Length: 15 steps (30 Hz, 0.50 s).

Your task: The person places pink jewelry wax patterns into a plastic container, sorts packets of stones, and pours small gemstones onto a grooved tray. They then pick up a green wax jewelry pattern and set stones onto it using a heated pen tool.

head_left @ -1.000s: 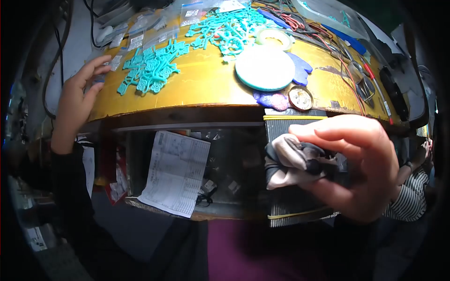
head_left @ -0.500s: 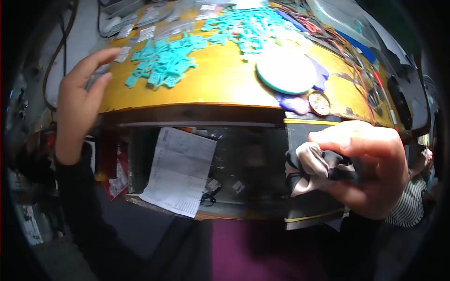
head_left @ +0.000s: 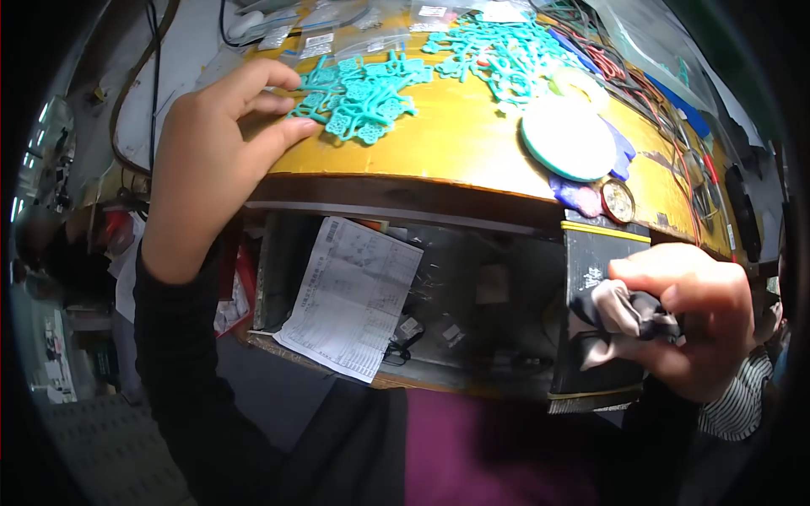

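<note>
My left hand (head_left: 219,143) is at the left of the yellow tabletop (head_left: 456,152), thumb and fingers apart, with its fingertips at the left edge of a pile of turquoise lattice-like pieces (head_left: 363,94). Nothing shows between those fingers. At the right, my right hand (head_left: 704,316) pinches a crumpled black and pale pink cloth (head_left: 623,314). The cloth is over a dark ribbed block (head_left: 591,253) with yellow bands around its ends. A round white disc with a turquoise rim (head_left: 569,139) lies behind it, beside a small round metal tin (head_left: 618,201).
Below the tabletop is an open drawer (head_left: 472,337) with a printed paper sheet (head_left: 350,295). More turquoise pieces (head_left: 506,55), clear bags (head_left: 371,42) and red and black cables (head_left: 607,63) lie at the back. A person's striped sleeve (head_left: 738,405) shows at the right.
My left hand has moved right, from beside the turquoise pile to its edge. The whole view has shifted, so the table appears further right. My right hand still holds the cloth over the block.
</note>
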Available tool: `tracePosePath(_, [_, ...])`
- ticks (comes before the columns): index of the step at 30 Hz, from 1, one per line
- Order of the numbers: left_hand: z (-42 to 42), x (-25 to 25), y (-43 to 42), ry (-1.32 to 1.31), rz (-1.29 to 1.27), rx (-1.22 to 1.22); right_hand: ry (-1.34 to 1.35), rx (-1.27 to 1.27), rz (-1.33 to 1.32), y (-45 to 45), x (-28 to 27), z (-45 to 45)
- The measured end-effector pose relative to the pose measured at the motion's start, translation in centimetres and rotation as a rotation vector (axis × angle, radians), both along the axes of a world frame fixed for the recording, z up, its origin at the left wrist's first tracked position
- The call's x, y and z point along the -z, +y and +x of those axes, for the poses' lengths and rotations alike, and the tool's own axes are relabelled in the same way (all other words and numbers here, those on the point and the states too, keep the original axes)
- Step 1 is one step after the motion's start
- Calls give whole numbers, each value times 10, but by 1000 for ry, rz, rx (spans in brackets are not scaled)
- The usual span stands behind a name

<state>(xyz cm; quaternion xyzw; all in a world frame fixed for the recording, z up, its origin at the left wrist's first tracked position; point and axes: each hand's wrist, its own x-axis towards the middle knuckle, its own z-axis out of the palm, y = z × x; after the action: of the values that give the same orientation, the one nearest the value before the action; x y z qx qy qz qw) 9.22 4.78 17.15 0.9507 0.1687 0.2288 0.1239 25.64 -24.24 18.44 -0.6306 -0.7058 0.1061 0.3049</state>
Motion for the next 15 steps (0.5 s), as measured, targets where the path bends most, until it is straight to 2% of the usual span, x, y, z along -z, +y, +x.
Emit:
tracePosePath(8, [-14,3,5,-1,47,76,-77,-68,-55,6,-7,6])
tracePosePath(11, [-24,-3,-2,107,66,-6,-91,-69,-48,14,-9,1])
tracePosePath(14, [-31,-6,-1,123,288,262,-85,-74,-47,11,-9,6])
tracePosePath(15, [-34,-3,-3,132,258,248,-70,-85,-36,8,-8,9])
